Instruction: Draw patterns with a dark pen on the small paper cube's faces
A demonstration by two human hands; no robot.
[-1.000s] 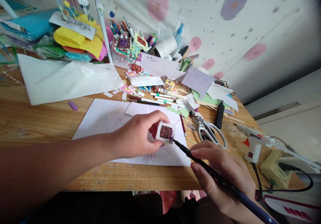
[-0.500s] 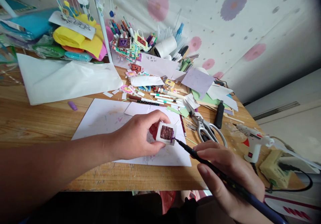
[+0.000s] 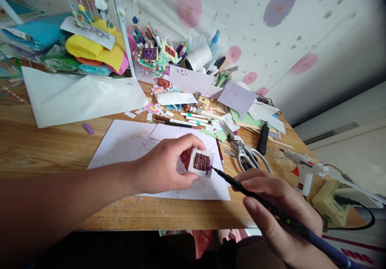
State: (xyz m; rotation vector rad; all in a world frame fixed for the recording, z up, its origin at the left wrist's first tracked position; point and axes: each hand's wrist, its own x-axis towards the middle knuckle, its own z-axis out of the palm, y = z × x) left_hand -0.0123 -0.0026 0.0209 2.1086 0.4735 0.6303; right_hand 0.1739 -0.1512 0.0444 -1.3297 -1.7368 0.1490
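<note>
My left hand [image 3: 164,166] pinches a small white paper square [image 3: 201,162] with a dark brown-purple painted patch, held just above a white paper sheet [image 3: 126,140] on the wooden table [image 3: 36,148]. My right hand [image 3: 280,216] grips a long dark pen-like brush [image 3: 241,188] with a blue handle. Its tip touches the lower right corner of the square, where a purple mark shows.
Scissors [image 3: 245,156], a black tube [image 3: 263,137] and a white glue gun [image 3: 303,168] lie to the right, near a yellowish power strip [image 3: 328,204]. Pens, paper scraps and small craft pieces crowd the back; coloured paper rolls [image 3: 87,48] and a big white sheet [image 3: 78,94] are at the left.
My right hand and the brush have slid slightly right and down, the tip staying at the square's corner. My left hand has tilted the square a little.
</note>
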